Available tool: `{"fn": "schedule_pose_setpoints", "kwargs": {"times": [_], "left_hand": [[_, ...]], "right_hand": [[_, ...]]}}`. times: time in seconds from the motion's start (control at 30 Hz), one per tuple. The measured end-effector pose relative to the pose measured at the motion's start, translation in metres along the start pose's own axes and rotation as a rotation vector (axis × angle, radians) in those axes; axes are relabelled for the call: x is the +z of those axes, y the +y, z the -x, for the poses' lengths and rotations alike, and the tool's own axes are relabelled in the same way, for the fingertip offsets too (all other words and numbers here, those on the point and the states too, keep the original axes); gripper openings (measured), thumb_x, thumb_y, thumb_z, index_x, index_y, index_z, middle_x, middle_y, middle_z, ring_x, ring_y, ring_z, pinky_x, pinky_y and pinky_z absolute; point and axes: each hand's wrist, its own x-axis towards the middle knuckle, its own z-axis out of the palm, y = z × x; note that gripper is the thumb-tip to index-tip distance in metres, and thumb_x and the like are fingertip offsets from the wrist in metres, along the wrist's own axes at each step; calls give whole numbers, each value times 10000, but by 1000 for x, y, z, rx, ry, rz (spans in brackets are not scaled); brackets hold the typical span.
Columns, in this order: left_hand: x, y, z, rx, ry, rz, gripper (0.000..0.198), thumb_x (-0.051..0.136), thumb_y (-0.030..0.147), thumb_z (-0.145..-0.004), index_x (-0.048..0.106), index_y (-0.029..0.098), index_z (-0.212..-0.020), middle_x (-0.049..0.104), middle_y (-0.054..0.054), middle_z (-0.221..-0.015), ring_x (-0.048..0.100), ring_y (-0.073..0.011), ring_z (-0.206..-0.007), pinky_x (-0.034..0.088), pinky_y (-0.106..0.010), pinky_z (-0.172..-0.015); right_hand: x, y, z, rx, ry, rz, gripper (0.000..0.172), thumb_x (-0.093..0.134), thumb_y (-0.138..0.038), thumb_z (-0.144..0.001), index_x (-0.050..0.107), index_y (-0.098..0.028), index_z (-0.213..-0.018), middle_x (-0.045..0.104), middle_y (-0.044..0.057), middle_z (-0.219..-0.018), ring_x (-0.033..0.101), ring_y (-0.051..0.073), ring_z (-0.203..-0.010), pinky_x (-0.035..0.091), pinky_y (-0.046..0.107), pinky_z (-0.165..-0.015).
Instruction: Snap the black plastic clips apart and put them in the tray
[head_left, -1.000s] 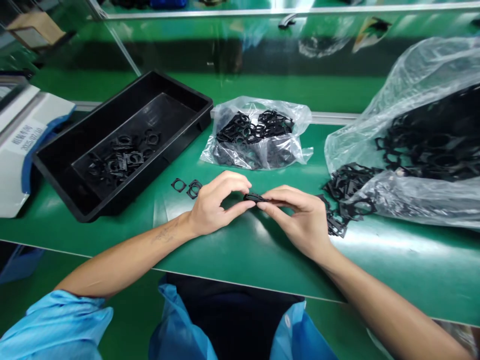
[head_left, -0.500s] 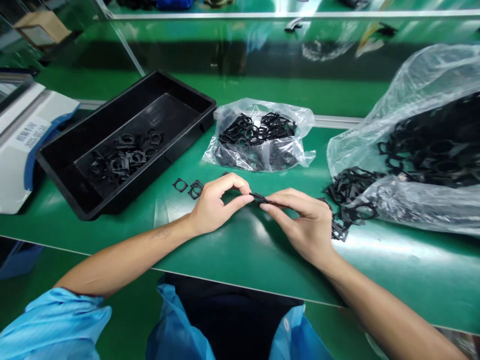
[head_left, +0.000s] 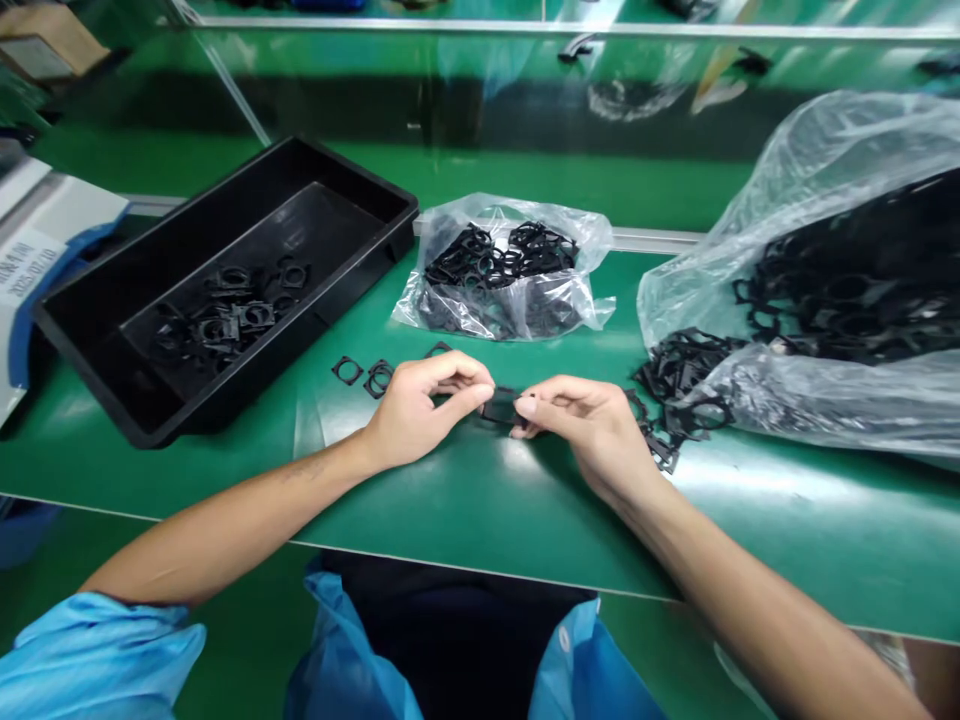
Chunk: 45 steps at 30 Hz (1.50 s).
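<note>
Between my two hands is a small black plastic frame point(head_left: 501, 404), blurred and partly covered by fingers. My left hand point(head_left: 431, 402) pinches its left end between thumb and fingers. At the other end, my right hand point(head_left: 589, 418) grips it the same way. Several similar ring-shaped black frames point(head_left: 347, 370) lie flat on the green table point(head_left: 420, 510) beyond my left hand. Just past my right hand, a loose pile of black frames point(head_left: 686, 365) spills from a large clear plastic bag point(head_left: 802, 400).
A black tray point(head_left: 360, 275) with black frames in it stands at the left. Behind my hands sits a smaller clear bag point(head_left: 517, 305) of black parts. A white and blue machine point(head_left: 52, 250) is at the far left, and a cardboard box point(head_left: 52, 45) lies beyond.
The black frame between my hands has turned from nearly edge-on to show more of its face. My right fingers have shifted their grip on it. The whole view has moved slightly.
</note>
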Motion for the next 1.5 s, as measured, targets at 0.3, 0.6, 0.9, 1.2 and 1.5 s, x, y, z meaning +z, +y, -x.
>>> {"fn": "schedule_pose_setpoints", "kwargs": {"times": [0.3, 0.6, 0.9, 1.2, 1.5], "left_hand": [[-2, -2, 0, 220, 71, -150, 108, 704, 157, -867, 761, 206, -944, 735, -47, -912, 690, -146, -850, 564, -284, -780], [1, -4, -1, 23, 127, -31, 90, 774, 212, -825, 759, 186, -910, 743, -27, -802, 673, -135, -727, 550, -274, -716], [-1, -5, -2, -9, 8, 70, 114, 758, 258, -847, 699, 181, -788, 715, -22, -757, 640, -139, -711, 525, -295, -713], [3, -6, -1, -125, -2, 230, 183, 763, 316, -843, 666, 172, -785, 691, -15, -747, 658, -128, -702, 549, -258, -669], [3, -9, -3, -264, -79, 337, 217, 767, 342, -828, 642, 165, -837, 647, 8, -716, 627, -107, -646, 536, -232, -626]], "right_hand": [[-3, 2, -3, 6, -23, 38, 327, 815, -493, -748, 739, -182, -819, 722, 22, -692, 682, 143, -596, 574, 266, -618], [-3, 4, 7, -624, 77, 622, 46, 715, -248, -881, 722, -227, -921, 716, 42, -845, 657, 174, -754, 571, 310, -722], [-6, 6, 7, -641, 39, 655, 80, 671, -247, -905, 746, -226, -922, 658, 30, -735, 602, 173, -674, 525, 319, -643], [-6, 7, 9, -745, 26, 705, 89, 645, -188, -907, 714, -230, -944, 623, 25, -751, 593, 164, -682, 508, 317, -639], [-1, 5, 6, -625, -21, 578, 27, 683, -214, -878, 661, -215, -894, 639, 17, -771, 595, 151, -677, 515, 289, -649]]}}
